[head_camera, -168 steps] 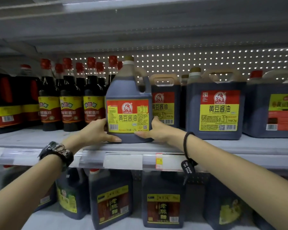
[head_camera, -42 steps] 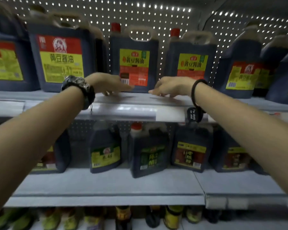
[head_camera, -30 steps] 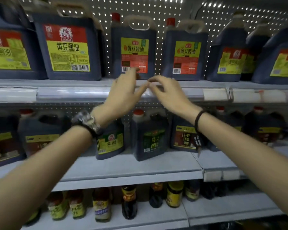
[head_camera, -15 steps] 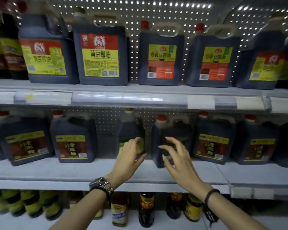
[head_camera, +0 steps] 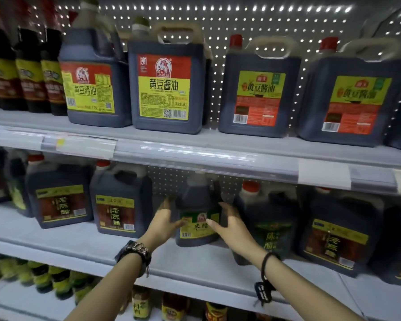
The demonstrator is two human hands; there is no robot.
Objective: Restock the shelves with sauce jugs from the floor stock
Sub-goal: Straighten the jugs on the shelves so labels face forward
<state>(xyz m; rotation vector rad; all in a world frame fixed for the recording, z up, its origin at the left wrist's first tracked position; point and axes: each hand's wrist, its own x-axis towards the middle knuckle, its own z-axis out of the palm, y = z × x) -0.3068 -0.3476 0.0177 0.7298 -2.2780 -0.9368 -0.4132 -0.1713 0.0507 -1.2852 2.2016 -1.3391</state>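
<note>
A dark jug with a green and yellow label (head_camera: 196, 202) stands on the middle shelf (head_camera: 79, 242), set back in a gap between its neighbours. My left hand (head_camera: 164, 222) holds its left side, thumb on the front near the label. Gripping the jug's right side is my right hand (head_camera: 229, 225), its thumb on the label's edge. The jug's base rests on the shelf. No floor stock is in view.
Square dark jugs stand close on both sides, one left (head_camera: 118, 205) and one right (head_camera: 269, 218). The upper shelf (head_camera: 195, 144) carries large soy sauce jugs (head_camera: 164, 86) just overhead. Small bottles (head_camera: 146, 306) fill the shelf below.
My hands dropped from the upper shelf's edge to the middle shelf. Half a second ago they reached open toward the jug; now they hold it on both sides.
</note>
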